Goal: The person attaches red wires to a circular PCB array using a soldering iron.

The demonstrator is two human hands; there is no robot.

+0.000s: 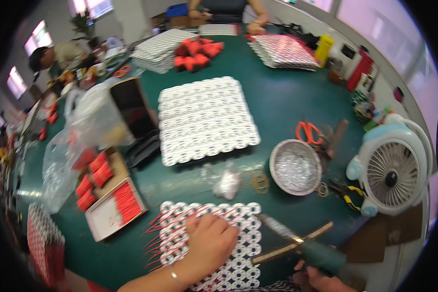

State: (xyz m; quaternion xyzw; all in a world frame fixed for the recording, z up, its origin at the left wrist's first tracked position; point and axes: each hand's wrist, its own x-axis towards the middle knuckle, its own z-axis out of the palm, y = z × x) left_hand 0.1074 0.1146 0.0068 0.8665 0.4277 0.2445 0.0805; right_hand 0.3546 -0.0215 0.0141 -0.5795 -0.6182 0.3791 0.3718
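Observation:
My left hand, a band on its wrist, rests on a panel of white ring-shaped pieces at the near middle. Its fingers are curled together over the panel; whatever may be pinched under them is hidden. Thin red wires lie across the panel and stick out past its left edge. At the lower right, my right hand is closed about a tool with a dark green handle and a long flat metal front end. That end points at the panel's right edge. A narrow strip crosses beneath the tool.
A larger white panel lies farther back. To the right are a bowl of shiny bits, orange scissors, yellow-handled pliers and a fan. A box of red wires stands left. Another person's hand is across the table.

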